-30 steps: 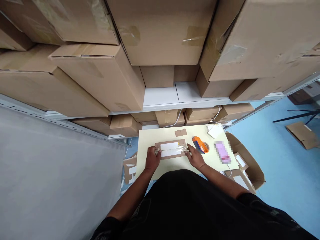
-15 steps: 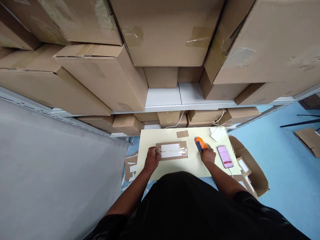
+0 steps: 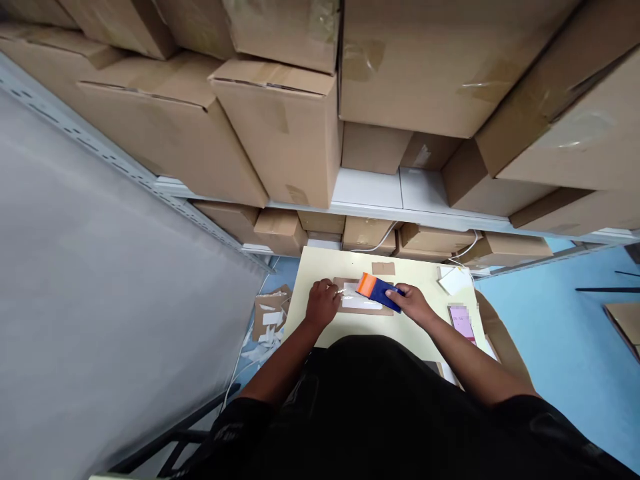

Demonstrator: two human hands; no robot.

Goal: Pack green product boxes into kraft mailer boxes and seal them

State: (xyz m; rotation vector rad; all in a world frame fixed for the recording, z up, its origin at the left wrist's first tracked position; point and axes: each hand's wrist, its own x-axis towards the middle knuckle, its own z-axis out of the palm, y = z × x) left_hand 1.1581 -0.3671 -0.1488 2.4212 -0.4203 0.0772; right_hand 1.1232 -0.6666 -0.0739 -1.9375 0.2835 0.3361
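Observation:
A flat brown cardboard parcel [image 3: 356, 308] with white labels lies on a pale yellow table [image 3: 425, 320]. My left hand [image 3: 323, 302] is closed on the parcel's left end, holding it down. My right hand [image 3: 411, 301] grips an orange and blue tape dispenser [image 3: 377, 289], which sits over the parcel's top with its orange end pointing toward my left hand.
A small brown card piece [image 3: 383, 268], a white item [image 3: 455, 280] and a phone [image 3: 463, 323] lie on the table. Stacked cardboard boxes [image 3: 280, 127] fill the shelves ahead. Cardboard scraps [image 3: 267, 320] lie on the blue floor at left, an open box [image 3: 505, 347] at right.
My right hand left the parcel's right end, took hold of the tape dispenser at the right and brought it left over the parcel. The left hand stayed on the left end.

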